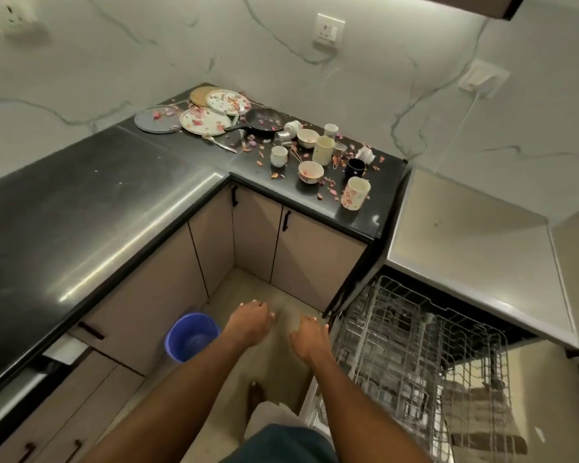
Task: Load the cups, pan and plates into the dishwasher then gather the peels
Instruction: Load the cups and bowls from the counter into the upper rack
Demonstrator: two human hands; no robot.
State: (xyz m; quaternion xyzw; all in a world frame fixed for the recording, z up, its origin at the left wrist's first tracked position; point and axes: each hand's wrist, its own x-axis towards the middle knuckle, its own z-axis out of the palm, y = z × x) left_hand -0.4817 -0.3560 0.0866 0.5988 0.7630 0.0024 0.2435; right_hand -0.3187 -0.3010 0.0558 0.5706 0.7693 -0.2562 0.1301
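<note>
Head view: dishes are seen upper centre of frame on the black countertop (355, 215); nothing is loaded yet. The plates (205, 121) lie w/ floral print, strewn w/ pink peels (330, 185); they're judged stiff, breakable, prob. slick, best taken by the rim. The pan (264, 119), dark, is likely the heaviest item, so the handle towards the plates should be used. The cups (355, 192), pale ceramic, some tipped over, are judged light but fragile, to be held round the body. Peels are thin & light, to be swept together. The dishwasher (422, 345) rack is pulled out, lower right, wire tines bare. Left hand (248, 324) & right hand (310, 339) are held low centre, fingers loosely curled, nothing gripped. A blue bucket (192, 336) sits lower left of them.
</note>
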